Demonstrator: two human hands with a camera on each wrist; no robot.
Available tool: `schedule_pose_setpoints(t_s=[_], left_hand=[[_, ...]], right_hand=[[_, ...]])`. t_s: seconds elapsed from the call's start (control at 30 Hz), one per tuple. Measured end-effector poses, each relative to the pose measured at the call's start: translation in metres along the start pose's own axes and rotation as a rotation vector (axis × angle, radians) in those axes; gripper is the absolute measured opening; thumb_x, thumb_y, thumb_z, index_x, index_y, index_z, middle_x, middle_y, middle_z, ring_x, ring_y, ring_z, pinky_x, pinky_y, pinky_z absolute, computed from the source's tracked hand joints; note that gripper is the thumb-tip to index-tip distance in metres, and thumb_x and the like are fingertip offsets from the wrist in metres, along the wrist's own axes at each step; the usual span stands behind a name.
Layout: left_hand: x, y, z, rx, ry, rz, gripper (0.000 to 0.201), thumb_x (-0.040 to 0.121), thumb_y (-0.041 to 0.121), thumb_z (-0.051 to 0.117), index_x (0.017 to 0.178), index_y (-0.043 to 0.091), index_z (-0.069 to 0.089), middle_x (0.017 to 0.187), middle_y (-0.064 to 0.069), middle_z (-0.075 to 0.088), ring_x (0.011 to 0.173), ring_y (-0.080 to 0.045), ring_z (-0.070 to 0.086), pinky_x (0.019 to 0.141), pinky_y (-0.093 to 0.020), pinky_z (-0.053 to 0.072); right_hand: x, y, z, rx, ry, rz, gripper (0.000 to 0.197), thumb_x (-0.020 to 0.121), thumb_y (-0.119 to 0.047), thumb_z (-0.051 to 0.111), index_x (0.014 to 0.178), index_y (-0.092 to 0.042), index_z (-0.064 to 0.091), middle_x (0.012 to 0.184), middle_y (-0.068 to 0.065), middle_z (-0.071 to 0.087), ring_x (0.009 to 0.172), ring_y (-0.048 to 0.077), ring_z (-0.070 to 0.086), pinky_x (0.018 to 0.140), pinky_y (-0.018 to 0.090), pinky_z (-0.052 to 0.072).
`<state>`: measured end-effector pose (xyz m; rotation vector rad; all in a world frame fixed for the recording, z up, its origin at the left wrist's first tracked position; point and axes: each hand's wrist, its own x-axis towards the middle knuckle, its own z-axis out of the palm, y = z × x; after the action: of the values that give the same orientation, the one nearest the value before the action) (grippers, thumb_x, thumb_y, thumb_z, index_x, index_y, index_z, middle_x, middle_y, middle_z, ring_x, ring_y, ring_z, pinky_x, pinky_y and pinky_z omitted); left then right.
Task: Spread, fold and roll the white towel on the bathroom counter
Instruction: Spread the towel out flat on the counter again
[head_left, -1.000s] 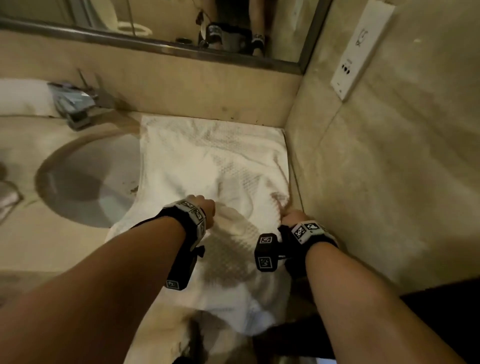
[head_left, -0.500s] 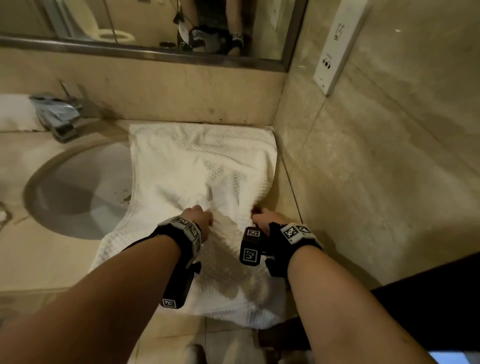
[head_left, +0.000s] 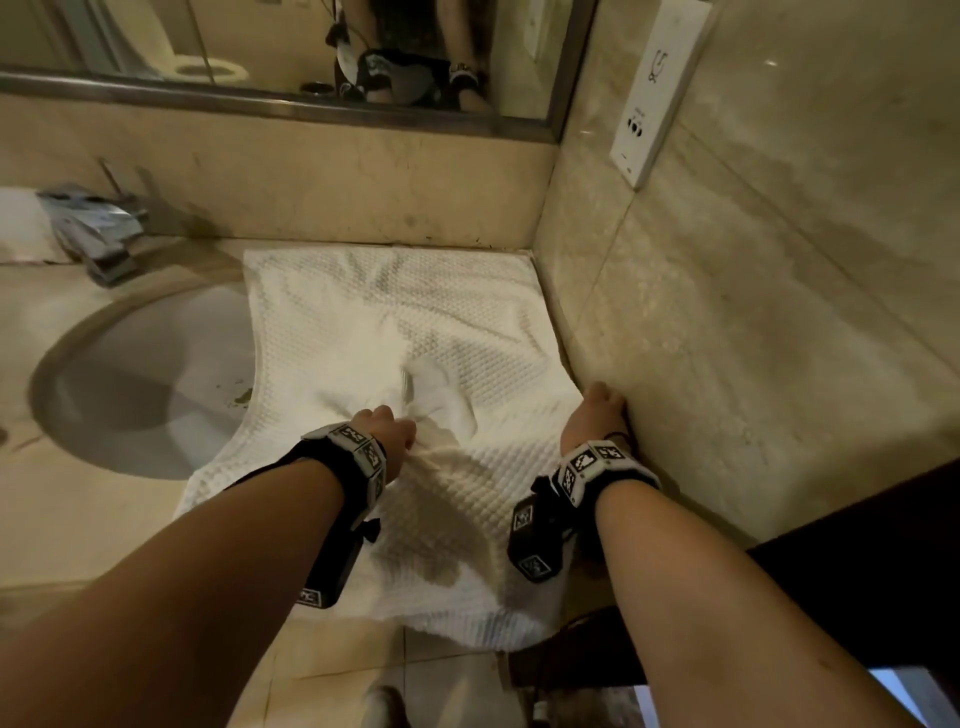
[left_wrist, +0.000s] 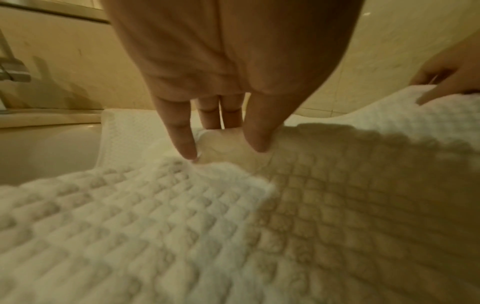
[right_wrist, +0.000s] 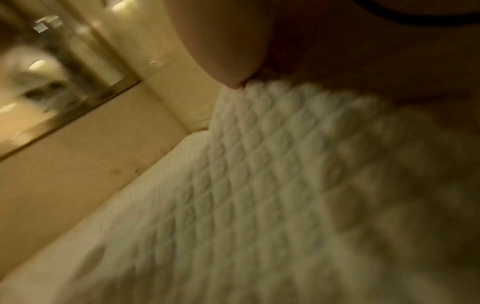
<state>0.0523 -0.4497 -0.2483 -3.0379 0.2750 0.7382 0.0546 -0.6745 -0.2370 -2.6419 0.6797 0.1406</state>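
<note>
The white waffle towel (head_left: 415, 322) lies spread on the beige counter (head_left: 78, 519), from the back wall to the front edge, where it hangs over. My left hand (head_left: 389, 431) pinches a raised fold near the towel's middle; the left wrist view shows the thumb and fingers (left_wrist: 182, 144) closed on that fold of towel (left_wrist: 182, 226). My right hand (head_left: 597, 410) grips the towel's right edge, hard against the side wall. In the left wrist view this right hand (left_wrist: 449, 78) holds the edge lifted. The right wrist view is blurred, with towel (right_wrist: 259, 185) under the hand (right_wrist: 259, 67).
A round sink basin (head_left: 140, 384) lies left of the towel, which overlaps its rim. A chrome faucet (head_left: 98, 234) stands at the back left. The tiled side wall (head_left: 753, 312) with a socket panel (head_left: 654, 88) bounds the right. A mirror (head_left: 260, 47) runs along the back.
My right hand has moved right, away from the left hand and up to the side wall, taking the towel's right edge with it. The left hand still holds the middle fold.
</note>
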Motion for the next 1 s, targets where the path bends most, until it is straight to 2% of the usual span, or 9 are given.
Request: schedule_pose_setpoints(t_s=[0.07,0.17,0.27,0.33,0.47,0.57,0.7,0.8,1.0], left_hand=[[-0.005,-0.005,-0.002,-0.017,0.033,0.009,0.034,0.094,0.013,0.044,0.125,0.024,0.048,0.132,-0.008,0.038,0.121,-0.028,0.040,0.100,-0.034,0.037],[-0.019,-0.014,0.004,-0.104,0.093,-0.057,0.039,0.093,0.018,0.050,0.130,0.028,0.042,0.141,-0.004,0.028,0.128,-0.028,0.033,0.103,-0.035,0.038],[-0.033,-0.019,0.017,-0.195,0.100,-0.234,0.059,0.088,0.025,0.060,0.139,0.027,0.031,0.144,-0.007,0.024,0.132,-0.030,0.030,0.106,-0.035,0.034],[-0.044,-0.018,0.027,-0.224,0.096,-0.301,0.061,0.085,0.031,0.064,0.137,0.023,0.032,0.138,-0.008,0.029,0.128,-0.030,0.034,0.104,-0.036,0.037],[-0.059,0.001,0.038,-0.078,0.060,-0.194,0.051,0.087,0.041,0.060,0.129,0.019,0.041,0.135,-0.008,0.035,0.126,-0.029,0.038,0.101,-0.039,0.042],[-0.067,0.021,0.050,0.001,0.061,-0.123,0.053,0.087,0.045,0.059,0.130,0.020,0.042,0.134,-0.006,0.037,0.125,-0.027,0.040,0.099,-0.038,0.043],[-0.075,0.032,0.064,0.036,0.074,-0.144,0.061,0.088,0.035,0.061,0.138,0.019,0.030,0.137,-0.007,0.033,0.127,-0.028,0.035,0.099,-0.038,0.041],[-0.079,0.034,0.067,0.058,0.097,-0.129,0.054,0.091,0.027,0.058,0.137,0.019,0.031,0.135,-0.008,0.034,0.124,-0.029,0.037,0.096,-0.038,0.044],[-0.078,0.028,0.064,0.095,0.060,-0.063,0.052,0.093,0.017,0.053,0.140,0.017,0.029,0.138,-0.009,0.034,0.125,-0.031,0.036,0.095,-0.039,0.044]], right_hand=[[0.000,0.006,-0.006,-0.057,0.018,-0.065,0.042,0.095,-0.008,0.033,0.136,-0.012,0.032,0.137,0.016,0.029,0.125,0.032,0.037,0.103,0.038,0.035],[-0.017,0.007,0.014,-0.105,-0.063,-0.116,0.052,0.089,-0.010,0.037,0.138,-0.024,0.027,0.139,0.012,0.023,0.129,0.033,0.031,0.109,0.042,0.031],[-0.030,0.012,0.020,0.087,-0.136,-0.033,0.052,0.095,-0.017,0.044,0.142,-0.022,0.023,0.144,0.014,0.026,0.130,0.032,0.035,0.106,0.039,0.031],[-0.040,0.018,0.021,0.210,-0.117,-0.014,0.052,0.096,-0.023,0.047,0.143,-0.019,0.024,0.146,0.014,0.029,0.132,0.031,0.035,0.107,0.038,0.030],[-0.067,0.022,0.026,0.423,0.015,-0.061,0.052,0.093,-0.020,0.052,0.141,-0.015,0.031,0.144,0.014,0.030,0.132,0.030,0.034,0.109,0.035,0.026],[-0.091,0.028,0.033,0.561,0.049,-0.016,0.055,0.091,-0.016,0.055,0.141,-0.013,0.033,0.143,0.016,0.033,0.130,0.030,0.037,0.107,0.033,0.027],[-0.121,0.039,0.042,0.637,0.017,0.083,0.062,0.091,-0.021,0.057,0.145,-0.013,0.029,0.146,0.016,0.032,0.134,0.029,0.031,0.108,0.031,0.026],[-0.140,0.044,0.045,0.737,0.013,0.132,0.062,0.092,-0.021,0.057,0.146,-0.011,0.028,0.149,0.013,0.028,0.135,0.025,0.032,0.103,0.025,0.028],[-0.160,0.034,0.059,0.904,0.002,0.226,0.062,0.093,-0.020,0.055,0.147,-0.011,0.024,0.151,0.013,0.024,0.136,0.024,0.030,0.096,0.017,0.018]])
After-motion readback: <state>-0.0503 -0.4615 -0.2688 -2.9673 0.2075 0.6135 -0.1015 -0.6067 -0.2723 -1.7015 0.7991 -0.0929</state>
